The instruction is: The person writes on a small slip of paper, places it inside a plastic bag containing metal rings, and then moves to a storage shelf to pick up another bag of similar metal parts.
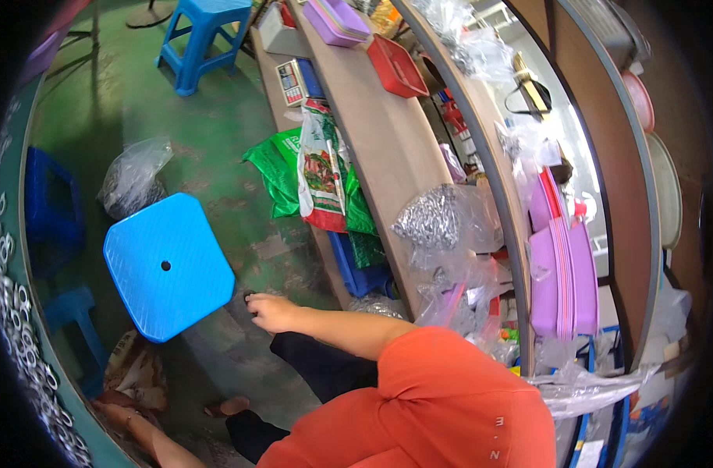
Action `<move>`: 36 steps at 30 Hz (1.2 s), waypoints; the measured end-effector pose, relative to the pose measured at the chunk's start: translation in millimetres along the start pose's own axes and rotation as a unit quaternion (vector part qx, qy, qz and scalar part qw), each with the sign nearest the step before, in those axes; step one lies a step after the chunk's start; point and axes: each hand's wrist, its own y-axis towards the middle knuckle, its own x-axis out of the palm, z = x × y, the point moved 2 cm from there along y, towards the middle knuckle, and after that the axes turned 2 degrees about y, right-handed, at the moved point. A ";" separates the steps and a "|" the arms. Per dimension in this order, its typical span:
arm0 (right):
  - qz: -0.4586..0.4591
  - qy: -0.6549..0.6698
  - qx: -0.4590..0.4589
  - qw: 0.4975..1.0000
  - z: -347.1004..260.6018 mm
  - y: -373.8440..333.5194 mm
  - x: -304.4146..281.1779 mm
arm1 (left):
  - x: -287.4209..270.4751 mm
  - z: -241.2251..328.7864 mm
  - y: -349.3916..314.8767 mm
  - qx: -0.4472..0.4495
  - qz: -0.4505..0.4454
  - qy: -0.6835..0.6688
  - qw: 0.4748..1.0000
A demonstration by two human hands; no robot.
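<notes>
At the lower left, my left hand (116, 413) reaches down by the table's edge, against the lower part of a crumpled, brownish see-through plastic bag (142, 374). Its fingers are mostly hidden, so whether it grips the bag cannot be told. My right hand (272, 313) hangs over the floor in front of my dark trouser leg, fingers loosely curled in, nothing visible in them. Nearest to it is the corner of a blue plastic stool (181, 242) with a small hole in its seat.
A table (48, 308) strewn with metal rings borders the left. Behind the stool sits a filled clear bag (136, 175). Shelves (372, 132) on the right hold purple baskets (559, 273), a red tray (397, 66) and a bag of metal parts (430, 218). Another blue stool (204, 39) stands farther back.
</notes>
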 end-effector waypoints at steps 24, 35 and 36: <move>0.148 0.139 0.031 0.979 -2.5 -79.6 -166.1 | 27.9 -34.9 -48.0 -0.191 -0.222 0.167 0.941; 0.760 -0.043 0.141 0.633 60.6 -191.7 -519.1 | -18.3 17.2 -155.8 0.010 -0.123 0.214 0.969; 0.762 -0.035 0.203 0.614 73.5 -196.3 -538.5 | -20.1 22.3 -160.9 0.015 -0.137 0.206 0.969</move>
